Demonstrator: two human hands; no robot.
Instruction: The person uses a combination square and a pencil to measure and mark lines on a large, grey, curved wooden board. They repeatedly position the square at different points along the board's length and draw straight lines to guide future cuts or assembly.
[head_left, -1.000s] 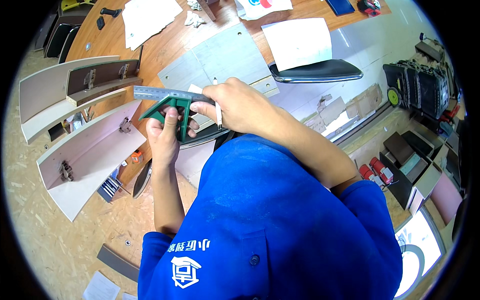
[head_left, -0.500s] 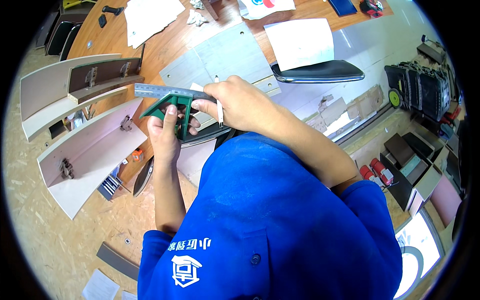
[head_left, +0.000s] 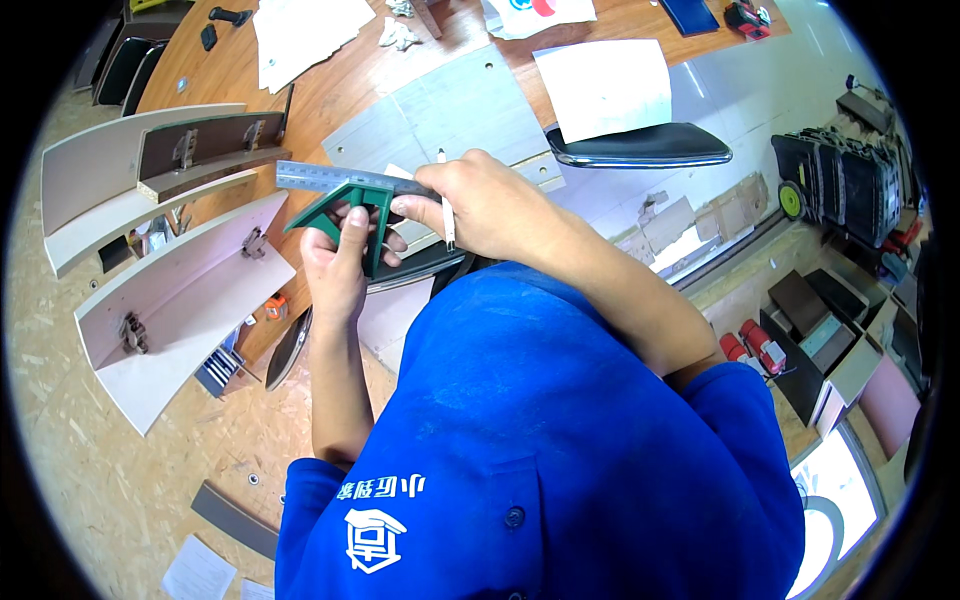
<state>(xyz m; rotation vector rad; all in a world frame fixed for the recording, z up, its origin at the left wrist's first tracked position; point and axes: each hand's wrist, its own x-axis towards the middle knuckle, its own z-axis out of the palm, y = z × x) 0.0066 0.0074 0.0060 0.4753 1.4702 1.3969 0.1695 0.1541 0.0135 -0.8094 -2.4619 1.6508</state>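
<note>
My left hand (head_left: 340,262) is closed around the green head of a combination square (head_left: 372,215), its thumb lying on the green frame. The square's metal ruler blade (head_left: 318,178) points to the left. At the blade's other end, my right hand (head_left: 482,205) pinches the metal between thumb and fingers. A slim white pen (head_left: 447,212) is also tucked in the right hand, standing roughly upright across the fingers. Beyond the hands a grey panel (head_left: 440,110) with small round holes lies on the wooden table (head_left: 215,70).
White boards with hinges (head_left: 190,300) stand at the left. Paper sheets (head_left: 605,90) and a black chair (head_left: 640,146) are beyond the right hand. An orange tape measure (head_left: 276,306) sits near the left forearm. Tool cases (head_left: 835,185) and boxes (head_left: 800,300) stand at the right.
The square and both hands have shifted very slightly to the right in the picture, as has the table behind them. Both grips look the same.
</note>
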